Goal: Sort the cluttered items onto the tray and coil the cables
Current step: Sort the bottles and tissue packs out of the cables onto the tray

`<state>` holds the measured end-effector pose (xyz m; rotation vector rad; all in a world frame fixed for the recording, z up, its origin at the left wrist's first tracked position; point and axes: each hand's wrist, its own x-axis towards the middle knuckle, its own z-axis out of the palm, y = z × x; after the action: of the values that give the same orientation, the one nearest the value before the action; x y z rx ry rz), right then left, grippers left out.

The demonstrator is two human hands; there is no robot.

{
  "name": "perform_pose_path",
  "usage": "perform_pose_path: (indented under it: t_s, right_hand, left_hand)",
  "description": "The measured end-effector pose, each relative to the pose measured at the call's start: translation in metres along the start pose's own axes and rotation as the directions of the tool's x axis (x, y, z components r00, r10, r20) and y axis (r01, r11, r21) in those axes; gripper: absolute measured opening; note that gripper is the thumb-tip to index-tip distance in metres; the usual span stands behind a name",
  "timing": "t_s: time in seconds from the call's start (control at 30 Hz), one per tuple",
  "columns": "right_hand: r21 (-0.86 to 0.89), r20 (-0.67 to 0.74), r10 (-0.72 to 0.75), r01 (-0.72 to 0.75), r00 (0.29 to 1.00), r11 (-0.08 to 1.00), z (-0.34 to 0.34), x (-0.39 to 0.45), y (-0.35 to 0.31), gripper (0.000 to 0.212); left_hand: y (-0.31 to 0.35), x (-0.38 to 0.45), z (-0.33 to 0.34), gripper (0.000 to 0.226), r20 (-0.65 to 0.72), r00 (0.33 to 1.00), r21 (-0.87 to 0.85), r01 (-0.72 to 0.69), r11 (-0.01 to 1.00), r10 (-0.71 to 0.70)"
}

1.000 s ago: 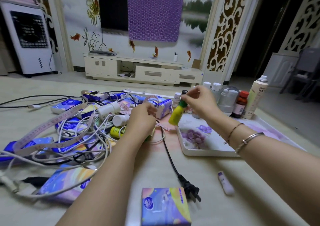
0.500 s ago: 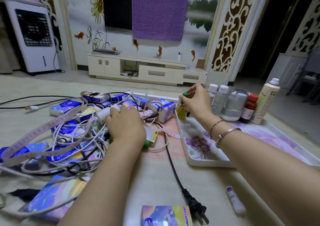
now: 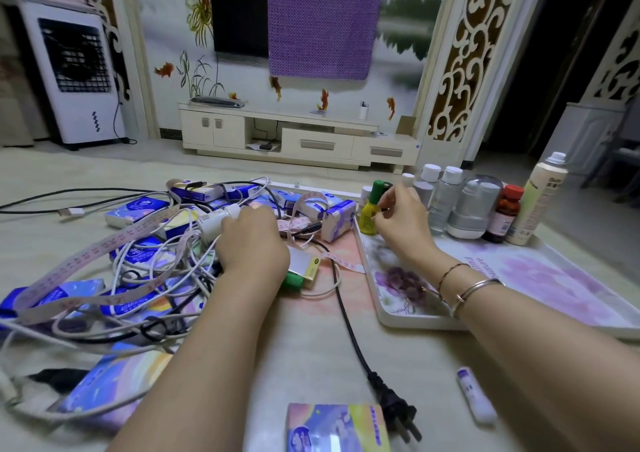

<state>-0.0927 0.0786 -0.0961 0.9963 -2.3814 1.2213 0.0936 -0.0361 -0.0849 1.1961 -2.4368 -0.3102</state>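
- Since a second ago, the yellow bottle (image 3: 367, 216) with its green cap has gone from mid-air over the tray (image 3: 415, 316) to standing upright at the tray's far left corner.
- Right hand (image 3: 401, 221) is just beside that bottle, fingers curled next to its neck; whether they still pinch it or have let go cannot be told.
- Left hand (image 3: 251, 243) has shifted left into the clutter and now lies palm down on the tangle of white cables (image 3: 162, 278), near a white charger plug (image 3: 214, 223); its fingers are hidden, so any grasp cannot be told.
- Just right of this hand lie a small yellow-edged box (image 3: 304, 264) and a green cap (image 3: 292, 281).
- A row of bottles (image 3: 471, 209) stands along the tray's far edge, beside the yellow one.
- A pink measuring tape (image 3: 104, 247) winds through the cables and the blue tissue packs (image 3: 138, 205).
- A black power cord (image 3: 349, 327) runs toward the viewer, ending in a plug (image 3: 398, 413).
- Near it lie another tissue pack (image 3: 337, 429) and a small white tube (image 3: 476, 396).
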Motion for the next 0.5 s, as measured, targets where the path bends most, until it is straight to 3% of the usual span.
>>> perform_pose_path:
  t_s: [0.07,0.13,0.27,0.37,0.5]
  right_hand:
    - [0.001,0.000,-0.024,0.024,1.000,1.000,0.000,-0.004,-0.002,0.012]
    - [0.071,0.031,-0.044,0.042,0.999,0.997,0.001,-0.011,-0.010,0.011]
    - [0.427,0.245,-0.019,-0.090,0.969,0.900,0.002,-0.024,-0.034,0.010]
    - [0.563,0.429,0.000,-0.268,0.903,0.782,-0.004,-0.028,-0.044,0.018]
    - [0.527,0.506,-0.033,-0.279,0.862,0.803,-0.011,-0.032,-0.042,0.021]
  left_hand:
    - [-0.002,0.004,0.002,0.036,-0.050,0.999,-0.127,-0.010,0.992,0.004]
    - [-0.003,0.008,0.002,0.032,-0.101,0.995,-0.370,-0.059,0.927,0.023]
    - [0.006,0.009,-0.003,0.031,-0.027,0.998,-0.767,-0.053,0.639,0.050]
    - [0.012,0.006,-0.001,0.044,0.054,0.992,-0.870,-0.010,0.493,0.115]
    - [0.020,0.003,0.004,0.046,0.018,0.982,-0.886,-0.072,0.459,0.190]
